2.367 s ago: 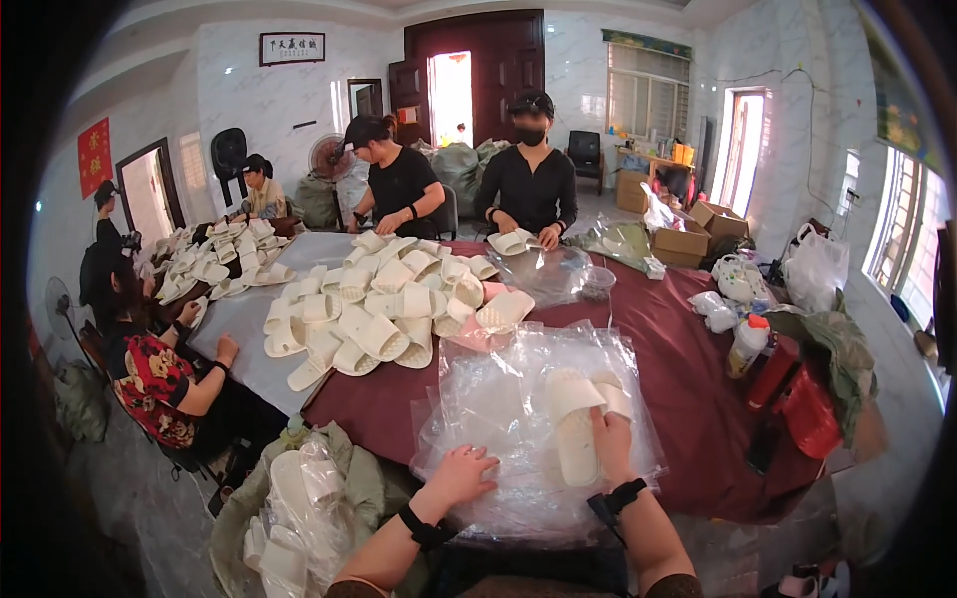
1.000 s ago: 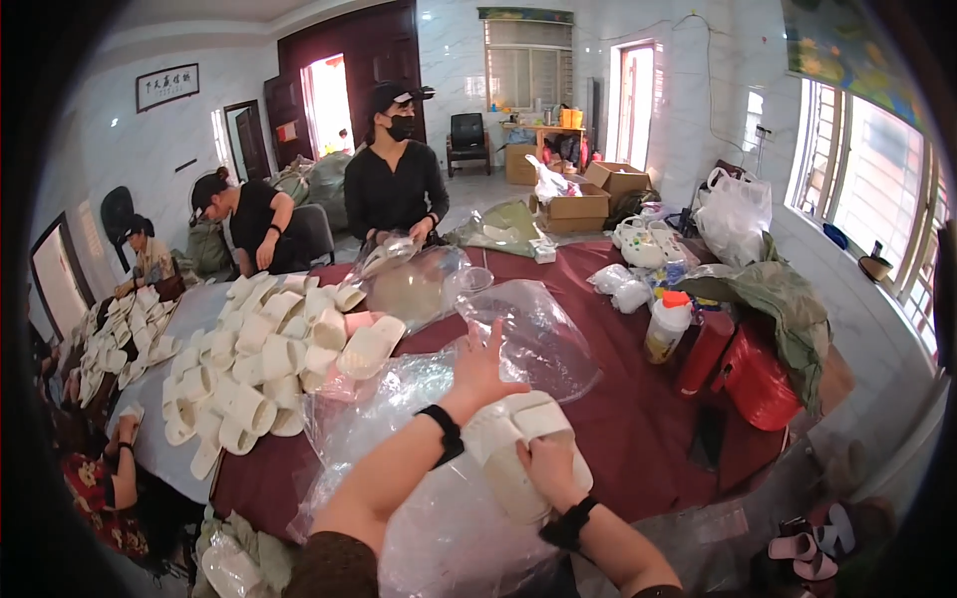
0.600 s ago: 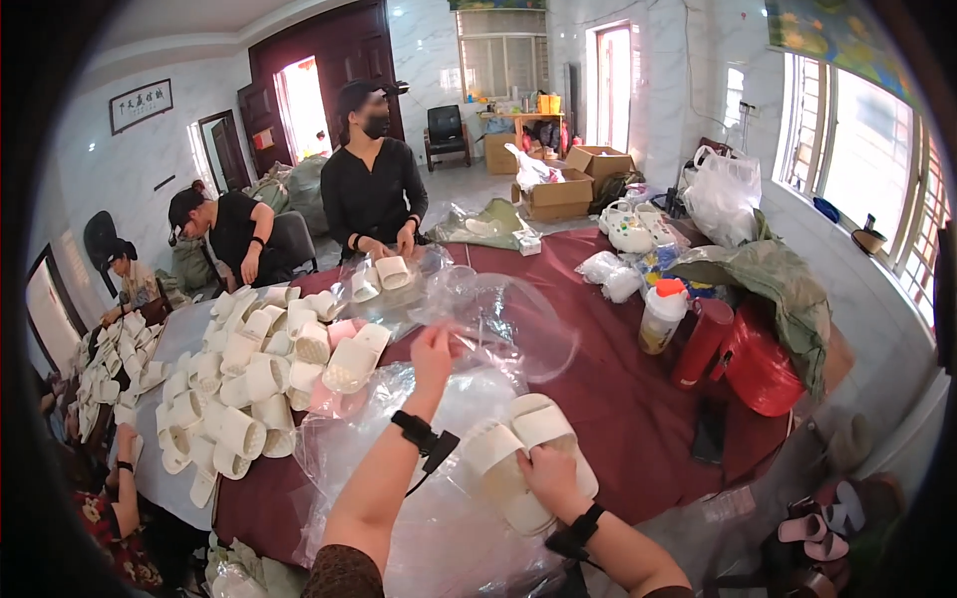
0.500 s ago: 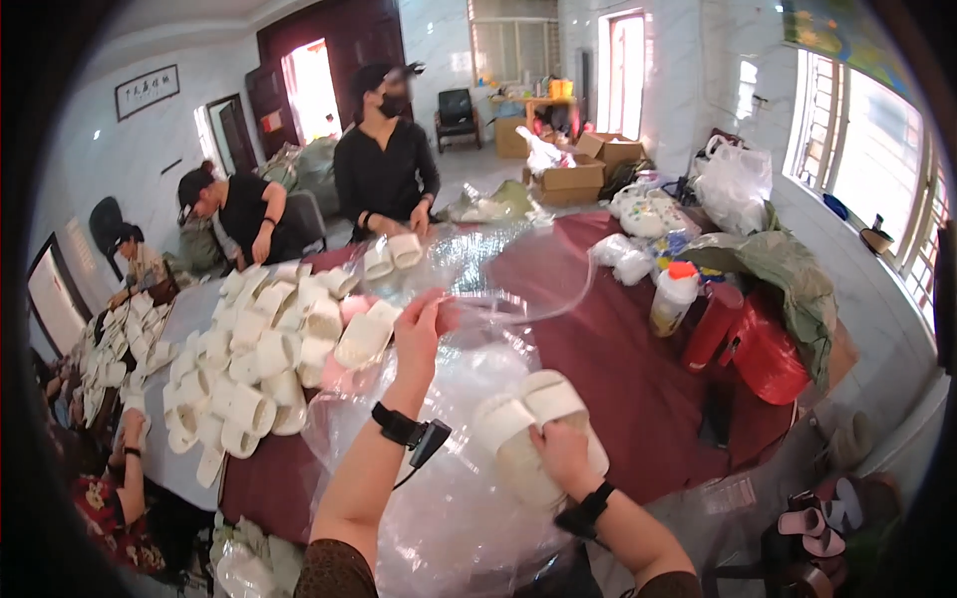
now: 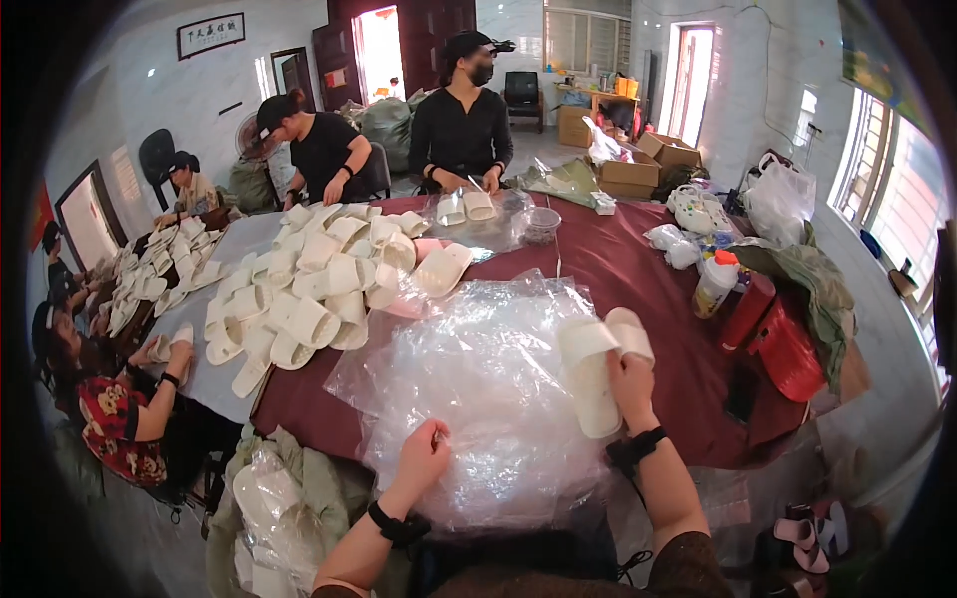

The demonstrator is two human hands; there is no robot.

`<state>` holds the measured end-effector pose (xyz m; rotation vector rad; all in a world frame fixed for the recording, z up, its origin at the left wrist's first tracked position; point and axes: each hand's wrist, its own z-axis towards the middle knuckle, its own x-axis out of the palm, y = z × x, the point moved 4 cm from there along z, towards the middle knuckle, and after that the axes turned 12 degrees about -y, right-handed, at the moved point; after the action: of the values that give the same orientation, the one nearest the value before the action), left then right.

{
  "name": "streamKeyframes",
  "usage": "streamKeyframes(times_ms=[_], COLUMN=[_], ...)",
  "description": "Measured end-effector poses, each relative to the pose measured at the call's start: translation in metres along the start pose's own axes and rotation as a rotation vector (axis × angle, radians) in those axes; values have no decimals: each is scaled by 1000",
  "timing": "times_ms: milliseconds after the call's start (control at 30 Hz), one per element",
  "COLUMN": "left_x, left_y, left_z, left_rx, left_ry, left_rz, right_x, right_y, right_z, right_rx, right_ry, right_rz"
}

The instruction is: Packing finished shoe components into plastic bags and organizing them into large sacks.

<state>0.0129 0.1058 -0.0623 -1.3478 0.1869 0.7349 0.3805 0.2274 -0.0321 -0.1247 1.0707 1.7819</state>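
A pair of cream slippers [image 5: 590, 384] is in my right hand [image 5: 630, 387], lifted over the right side of a pile of clear plastic bags [image 5: 488, 369]. My fingers close round the slippers from the right, with one slipper partly behind the other. Over the near left part of the bags is my left hand [image 5: 426, 455], its fingers curled together. Whether a bag's edge is pinched in them cannot be made out. Left of the bags a large heap of cream slippers [image 5: 299, 289] covers the grey part of the table.
Across the dark red tablecloth [image 5: 638, 249] a person in black [image 5: 462, 135] stands by bagged slippers [image 5: 466, 207]. A bottle [image 5: 716, 284], a red bag [image 5: 788, 344] and a phone [image 5: 740, 399] lie right. A green sack [image 5: 299, 478] with slippers stands at lower left.
My left hand has come down from the raised clear plastic toward the near edge of the pile. My right hand has lifted the slippers away to the right. The view has shifted left.
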Motion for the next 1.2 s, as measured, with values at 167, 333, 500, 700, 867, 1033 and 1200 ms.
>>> streamKeyframes(times_ms=[167, 333, 500, 700, 867, 1033, 1200], left_x=[-9, -10, -10, -20, -21, -28, -25], left_y=[-31, -27, -30, -39, -48, -80, -102], left_z=[-4, 3, 10, 12, 11, -7, -20], left_rx=[155, 158, 84, -107, 57, 277, 300], left_ry=[-61, -157, -194, -1, 27, -26, -125], left_rz=[201, 299, 119, 54, 113, 397, 328], right_x=[-68, -109, -107, -71, -65, -55, -48], right_y=[22, 88, 116, 125, 124, 122, 129], right_z=[0, -55, -127, -123, -120, -109, -112], right_rx=[36, -96, -299, -379, -300, -169, -182], right_ry=[-118, 353, 793, 908, 668, 706, 516], right_rz=[257, 636, 708, 471, 252, 214, 206])
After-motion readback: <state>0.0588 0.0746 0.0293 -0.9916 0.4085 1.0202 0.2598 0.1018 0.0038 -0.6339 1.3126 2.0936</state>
